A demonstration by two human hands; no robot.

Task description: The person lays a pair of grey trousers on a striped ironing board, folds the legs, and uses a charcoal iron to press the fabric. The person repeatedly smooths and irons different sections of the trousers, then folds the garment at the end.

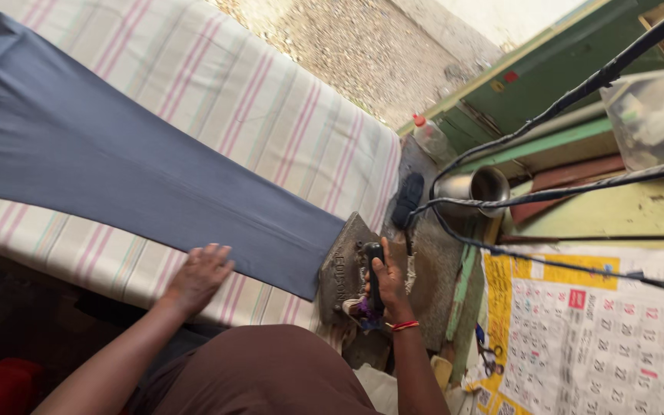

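A grey-blue trouser leg (117, 169) lies flat across a table covered in striped cloth (270, 100). My left hand (197, 277) rests flat, fingers apart, on the near edge of the trouser leg. My right hand (386, 288) grips the black handle of a heavy metal iron (341, 265), which stands at the hem end of the trouser leg. A red thread band sits on my right wrist.
Black cables (578, 88) run from the iron area up to the right. A steel cup (474, 187), a small plastic bottle (429, 137), a clear plastic box (655, 115) and green wooden shelving (547, 69) stand to the right. A printed calendar sheet (585, 330) lies lower right.
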